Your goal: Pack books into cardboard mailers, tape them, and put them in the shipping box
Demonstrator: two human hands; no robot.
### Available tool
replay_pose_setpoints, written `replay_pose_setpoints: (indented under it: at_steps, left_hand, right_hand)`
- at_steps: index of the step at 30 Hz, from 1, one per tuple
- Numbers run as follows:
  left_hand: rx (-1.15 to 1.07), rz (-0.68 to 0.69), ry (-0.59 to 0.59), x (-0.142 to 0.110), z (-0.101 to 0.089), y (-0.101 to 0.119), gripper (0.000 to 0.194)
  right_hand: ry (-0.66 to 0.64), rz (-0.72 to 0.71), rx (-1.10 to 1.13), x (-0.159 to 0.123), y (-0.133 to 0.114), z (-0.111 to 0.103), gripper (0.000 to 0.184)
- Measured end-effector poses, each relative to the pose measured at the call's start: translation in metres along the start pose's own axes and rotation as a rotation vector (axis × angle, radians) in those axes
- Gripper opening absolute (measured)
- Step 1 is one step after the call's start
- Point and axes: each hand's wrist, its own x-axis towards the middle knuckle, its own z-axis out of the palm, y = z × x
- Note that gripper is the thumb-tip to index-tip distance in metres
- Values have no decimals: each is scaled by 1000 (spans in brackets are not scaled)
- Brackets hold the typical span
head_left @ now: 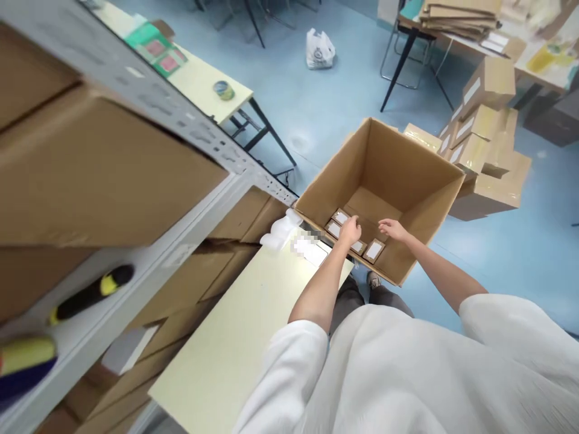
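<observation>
The work in hand looks like arranging small labelled boxes [374, 251] low inside the open carton [402, 158], along its near left side. The left hand [350, 230] is curled over them (whether it grips one, I cannot tell); the right hand [392, 229] is loosely open, apparently holding nothing. Working there calls for keeping both wrists clear of the rim. Much of the carton's far bottom is bare. The desk [226, 325] is left of it.

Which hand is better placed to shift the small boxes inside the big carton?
Probably the left hand: in this view it overlaps the row of small boxes in the big carton, while the right hand appears apart from them.
</observation>
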Motion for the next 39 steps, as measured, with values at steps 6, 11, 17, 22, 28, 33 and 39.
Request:
replay_pose_setpoints:
  at_steps: [6,11,17,22,28,33,39]
  left_hand:
    - [-84,25,264,-85,-12,9,49]
    - [-111,-90,396,-167,-26,-11,49]
    - [-155,-291,508,-258,-21,-49,52]
    - [-224,-386,669,-339,-12,-83,50]
    - [-285,-511,857,-467,10,-130,45]
    - [-323,-616,982,-582,42,-163,45]
    - [-390,-737,1154,-695,81,-187,44]
  right_hand:
    - [-158,-213,-80,-48,-31,-2,25]
    - [-268,-371,-255,-75,-63,18,26]
    - [-407,-596,-425,-111,-93,93,25]
    - [-605,-635,-508,-152,-97,177,26]
    - [-833,-678,-583,-230,-77,301,22]
    - [-999,-724,-626,-314,-39,399,26]
    - [-1223,-791,-699,-402,6,489,29]
